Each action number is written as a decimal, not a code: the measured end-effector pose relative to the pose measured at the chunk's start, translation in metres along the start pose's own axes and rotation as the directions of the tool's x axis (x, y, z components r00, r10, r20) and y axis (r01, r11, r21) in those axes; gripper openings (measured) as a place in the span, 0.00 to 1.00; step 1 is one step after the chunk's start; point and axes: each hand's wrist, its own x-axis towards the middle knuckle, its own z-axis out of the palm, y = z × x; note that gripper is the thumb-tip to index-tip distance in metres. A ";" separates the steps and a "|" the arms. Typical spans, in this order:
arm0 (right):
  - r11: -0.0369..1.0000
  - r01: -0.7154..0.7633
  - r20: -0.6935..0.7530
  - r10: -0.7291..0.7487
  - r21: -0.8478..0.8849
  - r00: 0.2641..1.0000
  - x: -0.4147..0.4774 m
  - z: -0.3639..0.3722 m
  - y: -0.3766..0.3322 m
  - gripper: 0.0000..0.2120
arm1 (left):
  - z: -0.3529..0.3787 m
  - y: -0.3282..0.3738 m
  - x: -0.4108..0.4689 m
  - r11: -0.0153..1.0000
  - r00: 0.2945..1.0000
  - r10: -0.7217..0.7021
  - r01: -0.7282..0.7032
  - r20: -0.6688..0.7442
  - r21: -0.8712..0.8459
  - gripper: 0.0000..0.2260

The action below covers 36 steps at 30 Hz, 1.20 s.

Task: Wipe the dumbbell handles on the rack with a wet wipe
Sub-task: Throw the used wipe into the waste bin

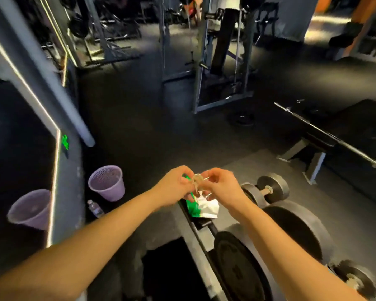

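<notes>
A green and white wet wipe packet [201, 208] hangs between my two hands above the end of the dumbbell rack [195, 233]. My left hand [175, 186] grips its upper green edge. My right hand [220, 185] pinches a clear flap at the top of the packet, and a bit of white wipe shows below its fingers. Dark dumbbells lie on the rack below: a small one [266, 190] with a bare metal handle, and large ones [297, 227] nearer me whose handles are mostly hidden by my right forearm.
A purple mesh bin [108, 183] stands on the floor to the left, doubled in a wall mirror [30, 210]. A water bottle [95, 208] lies beside it. A bench and barbell [326, 135] are at right, a cable machine frame [204, 61] beyond.
</notes>
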 end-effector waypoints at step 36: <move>0.950 -0.258 0.513 0.311 -0.174 0.800 0.525 0.446 -0.134 0.13 | -0.502 -0.291 0.257 0.495 0.723 -0.688 0.402 -0.065 -0.771 0.21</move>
